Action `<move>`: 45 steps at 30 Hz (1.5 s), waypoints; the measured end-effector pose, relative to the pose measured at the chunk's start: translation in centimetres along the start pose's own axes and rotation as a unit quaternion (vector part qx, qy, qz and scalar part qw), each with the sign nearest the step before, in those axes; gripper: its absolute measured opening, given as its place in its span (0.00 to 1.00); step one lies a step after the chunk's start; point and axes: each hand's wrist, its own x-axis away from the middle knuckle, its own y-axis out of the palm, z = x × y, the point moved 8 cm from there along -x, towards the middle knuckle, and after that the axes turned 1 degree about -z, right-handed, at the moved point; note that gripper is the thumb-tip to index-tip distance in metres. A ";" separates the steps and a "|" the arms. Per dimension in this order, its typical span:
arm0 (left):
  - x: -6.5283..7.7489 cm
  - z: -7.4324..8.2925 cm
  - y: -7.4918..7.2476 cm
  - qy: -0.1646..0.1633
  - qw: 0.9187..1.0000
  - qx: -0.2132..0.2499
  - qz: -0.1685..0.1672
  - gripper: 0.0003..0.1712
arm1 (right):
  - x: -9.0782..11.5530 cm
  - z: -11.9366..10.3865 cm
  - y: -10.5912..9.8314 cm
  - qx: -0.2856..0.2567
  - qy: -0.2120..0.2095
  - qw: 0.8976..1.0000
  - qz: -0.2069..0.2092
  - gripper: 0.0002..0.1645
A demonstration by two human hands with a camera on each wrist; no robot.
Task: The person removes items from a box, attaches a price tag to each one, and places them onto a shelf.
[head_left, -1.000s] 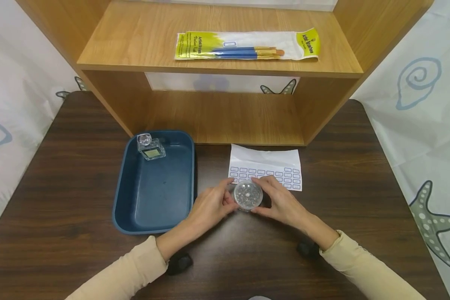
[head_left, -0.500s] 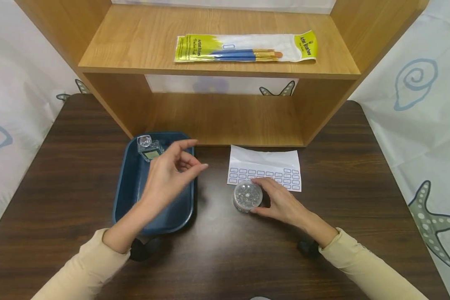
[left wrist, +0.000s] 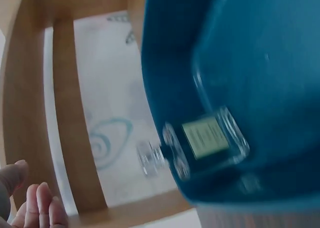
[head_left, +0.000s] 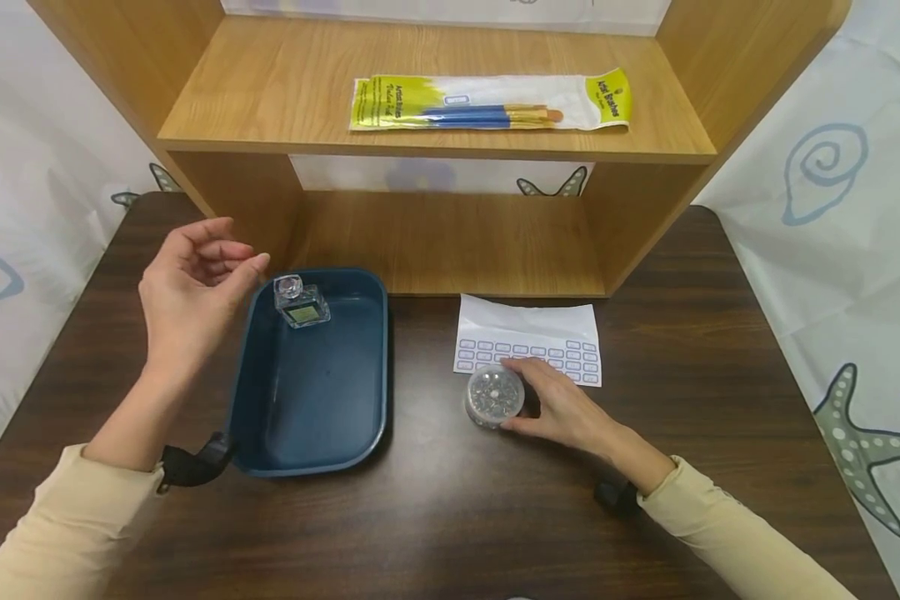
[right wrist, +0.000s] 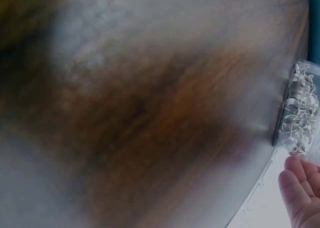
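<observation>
My right hand (head_left: pixel 562 408) holds the right side of a round clear container of silver thumbtacks (head_left: pixel 494 395), thumb at the front and fingers at the back. In the right wrist view the tacks (right wrist: pixel 297 107) show through the clear wall, with fingertips at its edge. The container stands on the table at the front edge of a label sheet (head_left: pixel 528 325). My left hand (head_left: pixel 195 292) is raised at the left of a blue tray (head_left: pixel 382 375), fingers loosely bent and holding nothing. A glass perfume bottle (head_left: pixel 302 307) lies in the tray's back left corner.
A wooden shelf unit (head_left: pixel 435 154) stands behind the tray and sheet. On its upper board lies a pack of artist brushes (head_left: pixel 487 102). A patterned white cloth (head_left: pixel 817 275) hangs around the dark table (head_left: pixel 450 517).
My left hand has let go of the thumbtack container and moved left across the tray to its far side. My right hand has stayed on the container.
</observation>
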 end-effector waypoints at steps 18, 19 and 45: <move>-3.3 -4.4 -2.1 -0.072 0.994 0.020 0.077 0.22 | 0.0 0.3 0.1 0.002 0.008 1.000 -0.016 0.42; -3.3 -4.4 -2.1 -0.073 0.994 0.023 0.078 0.22 | 0.0 0.3 0.1 0.002 0.009 1.000 -0.016 0.42; -4.5 -5.6 -1.9 -0.099 0.991 -0.004 0.090 0.23 | 0.0 0.1 -0.1 -0.002 -0.017 1.000 0.000 0.42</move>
